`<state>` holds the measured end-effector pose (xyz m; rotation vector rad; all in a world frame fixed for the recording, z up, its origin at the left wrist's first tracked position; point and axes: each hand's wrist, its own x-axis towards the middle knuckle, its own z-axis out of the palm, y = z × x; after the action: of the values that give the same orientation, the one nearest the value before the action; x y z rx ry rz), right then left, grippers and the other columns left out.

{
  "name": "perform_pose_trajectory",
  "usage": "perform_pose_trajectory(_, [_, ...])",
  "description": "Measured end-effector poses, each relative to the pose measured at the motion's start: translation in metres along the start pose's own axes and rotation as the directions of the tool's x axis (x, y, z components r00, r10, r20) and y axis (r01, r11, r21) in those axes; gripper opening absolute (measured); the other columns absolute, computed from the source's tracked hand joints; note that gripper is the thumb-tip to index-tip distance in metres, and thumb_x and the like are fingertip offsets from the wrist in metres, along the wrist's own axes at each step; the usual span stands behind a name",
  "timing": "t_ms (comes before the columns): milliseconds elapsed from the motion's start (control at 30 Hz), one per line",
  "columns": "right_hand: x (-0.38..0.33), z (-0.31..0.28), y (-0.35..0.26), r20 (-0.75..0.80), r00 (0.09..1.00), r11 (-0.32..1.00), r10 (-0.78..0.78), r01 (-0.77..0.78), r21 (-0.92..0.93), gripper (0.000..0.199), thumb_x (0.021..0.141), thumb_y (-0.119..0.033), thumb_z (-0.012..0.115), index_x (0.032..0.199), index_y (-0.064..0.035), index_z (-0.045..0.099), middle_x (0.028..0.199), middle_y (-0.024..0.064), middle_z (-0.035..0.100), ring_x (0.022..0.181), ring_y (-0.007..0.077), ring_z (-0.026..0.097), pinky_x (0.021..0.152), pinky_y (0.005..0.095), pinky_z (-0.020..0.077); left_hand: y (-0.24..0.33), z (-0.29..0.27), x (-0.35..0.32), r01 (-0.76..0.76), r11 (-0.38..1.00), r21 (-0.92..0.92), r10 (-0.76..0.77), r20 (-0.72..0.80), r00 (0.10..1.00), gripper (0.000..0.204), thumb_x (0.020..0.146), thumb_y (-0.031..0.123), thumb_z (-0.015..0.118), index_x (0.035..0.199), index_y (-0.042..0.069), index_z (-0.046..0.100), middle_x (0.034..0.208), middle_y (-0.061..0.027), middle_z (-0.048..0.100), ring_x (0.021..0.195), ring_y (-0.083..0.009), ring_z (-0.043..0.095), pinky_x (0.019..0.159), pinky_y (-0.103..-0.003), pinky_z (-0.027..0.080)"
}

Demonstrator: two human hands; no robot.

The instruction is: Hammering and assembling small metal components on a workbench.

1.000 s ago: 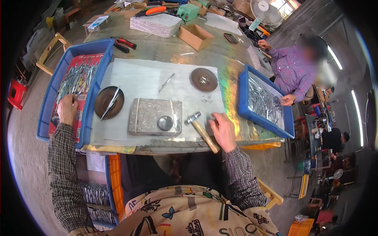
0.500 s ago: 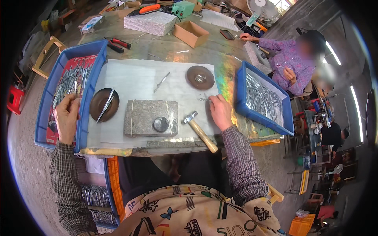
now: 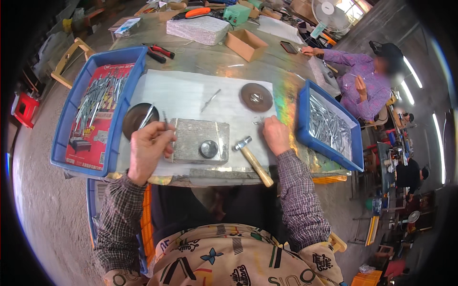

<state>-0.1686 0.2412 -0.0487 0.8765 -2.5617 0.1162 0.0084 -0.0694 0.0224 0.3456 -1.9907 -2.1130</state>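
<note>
My left hand (image 3: 148, 147) is over the left edge of the grey stone block (image 3: 191, 138), closed in a pinch on a slim metal piece (image 3: 164, 116) that sticks up from the fingertips. On the white paper at the right, my right hand (image 3: 276, 135) has its fingers curled down beside a few tiny metal pins (image 3: 259, 121); what the fingertips hold is hidden. A small round dark metal disc (image 3: 208, 148) sits on the block. Between block and right hand lies a wooden-handled hammer (image 3: 256, 165). Two slim metal pieces rest across a brown round dish (image 3: 135, 119), partly behind my left hand.
A blue tray (image 3: 58, 136) of slim metal pieces stands left, another blue tray (image 3: 329, 157) right. Another brown dish (image 3: 264, 101) and a loose metal piece (image 3: 211, 100) lie on the paper. Farther back are pliers (image 3: 160, 53) and a cardboard box (image 3: 245, 45). Someone in purple (image 3: 369, 93) sits right.
My left hand has moved right, from the left tray to the block, bringing a slim metal piece. My right hand stays by the pins. The whole view has shifted slightly.
</note>
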Motion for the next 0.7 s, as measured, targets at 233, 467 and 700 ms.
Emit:
perform_pose_trajectory(233, [-0.018,-0.014,-0.016,-0.055,0.992,0.991,0.112,-0.108,0.077,0.012,0.07,-0.004,0.06,0.077,-0.0026,0.05,0.074,0.0145,0.055,0.064,0.0343,0.058,0.055,0.0439,0.0469,-0.014,0.018,0.001,-0.107,0.991,0.08,0.11,-0.026,0.994,0.009,0.083,0.001,0.061,0.09,-0.004,0.063,0.07,-0.0011,0.06,0.057,-0.0038,0.055,0.051,-0.017,0.044])
perform_pose_trajectory(467, [-0.039,-0.039,-0.036,-0.052,0.972,0.906,0.229,-0.193,0.375,0.013,0.072,0.002,0.058,0.083,-0.0011,0.053,0.076,0.0148,0.057,0.066,0.0319,0.057,0.058,0.0381,0.0462,-0.019,0.02,-0.004,-0.233,0.94,0.25,0.239,0.006,0.971,0.012,0.082,-0.003,0.06,0.093,-0.005,0.062,0.069,-0.0031,0.059,0.06,-0.0054,0.055,0.056,-0.02,0.046])
perform_pose_trajectory(700, [-0.049,-0.06,-0.058,-0.015,0.93,0.709,0.367,-0.27,0.651,0.018,0.078,0.003,0.056,0.095,0.0012,0.06,0.079,0.0116,0.06,0.065,0.0175,0.057,0.06,0.0284,0.0455,-0.023,0.022,-0.006,-0.387,0.857,0.341,0.404,0.023,0.915,0.015,0.078,-0.004,0.063,0.093,-0.004,0.063,0.071,-0.008,0.061,0.063,-0.0093,0.056,0.058,-0.022,0.046])
